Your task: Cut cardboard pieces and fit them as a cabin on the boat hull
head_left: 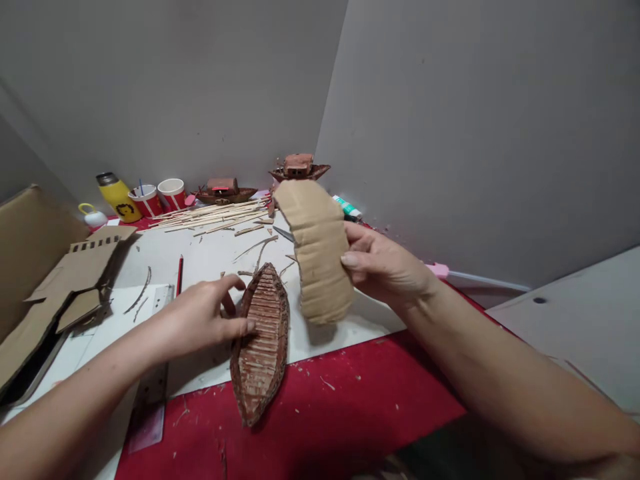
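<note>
My left hand [213,313] grips the left side of a brown model boat hull [263,353]. Its thumb lies over the rim and its fingers curl along the outer side. Narrow slats run across the inside of the hull, whose pointed ends face away from and toward me. In my right hand [377,263], a curved piece of tan cardboard [323,257] is pinched by its right edge, thumb in front. The cardboard is held up to the right of the hull, apart from it, with bend lines across its face.
Thin wooden sticks [215,217] lie toward the back, near two finished model boats [225,193], paper cups [173,193] and a yellow bottle [119,198]. Cut cardboard [75,267] is at left. A red pencil [179,275] and a clear ruler [150,407] lie near my left arm.
</note>
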`<action>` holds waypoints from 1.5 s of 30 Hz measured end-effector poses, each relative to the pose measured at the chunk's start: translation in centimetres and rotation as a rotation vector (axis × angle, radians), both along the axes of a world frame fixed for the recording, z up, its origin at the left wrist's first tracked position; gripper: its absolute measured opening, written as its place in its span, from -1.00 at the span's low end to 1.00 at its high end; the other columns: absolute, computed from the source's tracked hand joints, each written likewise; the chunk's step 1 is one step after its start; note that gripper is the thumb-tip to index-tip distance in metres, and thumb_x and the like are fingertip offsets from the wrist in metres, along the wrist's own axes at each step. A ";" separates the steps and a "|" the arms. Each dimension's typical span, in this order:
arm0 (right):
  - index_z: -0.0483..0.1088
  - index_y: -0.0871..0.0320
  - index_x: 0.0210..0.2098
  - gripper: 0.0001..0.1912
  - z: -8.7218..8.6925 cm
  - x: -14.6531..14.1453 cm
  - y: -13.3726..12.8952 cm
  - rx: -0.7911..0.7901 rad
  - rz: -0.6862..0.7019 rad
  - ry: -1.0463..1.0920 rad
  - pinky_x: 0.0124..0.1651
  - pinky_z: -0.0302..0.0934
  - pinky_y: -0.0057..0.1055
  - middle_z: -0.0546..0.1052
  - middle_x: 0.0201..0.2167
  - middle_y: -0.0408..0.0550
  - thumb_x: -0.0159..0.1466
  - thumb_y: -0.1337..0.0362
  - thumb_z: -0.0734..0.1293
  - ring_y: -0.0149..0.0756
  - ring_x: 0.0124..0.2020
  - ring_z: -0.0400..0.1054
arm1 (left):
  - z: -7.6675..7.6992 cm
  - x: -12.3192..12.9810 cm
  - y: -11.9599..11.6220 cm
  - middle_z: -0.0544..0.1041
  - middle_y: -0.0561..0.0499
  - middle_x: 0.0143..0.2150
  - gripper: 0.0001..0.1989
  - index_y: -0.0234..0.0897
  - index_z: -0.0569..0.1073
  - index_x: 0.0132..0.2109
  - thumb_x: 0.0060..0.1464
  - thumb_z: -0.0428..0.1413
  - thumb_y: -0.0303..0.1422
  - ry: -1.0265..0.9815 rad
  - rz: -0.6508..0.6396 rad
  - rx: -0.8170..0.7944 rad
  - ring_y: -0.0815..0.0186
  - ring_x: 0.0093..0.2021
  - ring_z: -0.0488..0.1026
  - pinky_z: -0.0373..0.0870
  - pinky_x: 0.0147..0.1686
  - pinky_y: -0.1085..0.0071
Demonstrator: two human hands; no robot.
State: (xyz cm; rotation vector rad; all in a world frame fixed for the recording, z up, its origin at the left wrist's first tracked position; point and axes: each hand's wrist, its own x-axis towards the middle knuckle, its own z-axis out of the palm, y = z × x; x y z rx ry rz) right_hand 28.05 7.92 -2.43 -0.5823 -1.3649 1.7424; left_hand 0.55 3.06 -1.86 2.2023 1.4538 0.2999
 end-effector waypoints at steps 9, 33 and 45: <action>0.47 -0.06 -0.08 -0.58 -2.6 -2.4 -1.2 0.170 0.012 0.027 -0.02 0.37 -0.37 0.62 -0.17 -0.22 0.10 0.41 0.50 -0.38 -0.17 0.51 | -2.5 0.3 1.6 0.66 -0.06 -0.34 -0.76 -0.28 0.56 -0.13 0.10 0.05 -0.44 -0.249 -0.075 0.198 0.22 -0.40 0.57 0.49 -0.43 0.37; 0.52 0.14 -0.10 -0.72 -3.1 -3.4 -1.7 0.323 0.084 -0.210 -0.08 0.37 -0.37 0.59 -0.24 -0.08 0.18 0.26 0.45 -0.30 -0.19 0.47 | 0.8 -1.8 0.6 0.53 -0.16 0.12 -0.67 -0.26 0.43 0.07 0.17 0.06 -0.51 0.151 -0.411 1.336 0.05 0.18 0.41 0.43 0.11 0.04; 0.55 0.09 -0.22 -0.79 -3.3 -2.7 -1.4 0.452 -0.098 -0.297 -0.16 0.35 -0.35 0.59 -0.33 -0.10 0.14 0.22 0.49 -0.26 -0.28 0.44 | 0.7 0.9 -0.3 0.64 -0.06 -0.18 -0.72 -0.29 0.48 -0.05 0.15 -0.02 -0.55 -0.259 -0.196 0.719 0.29 -0.24 0.56 0.51 -0.22 0.39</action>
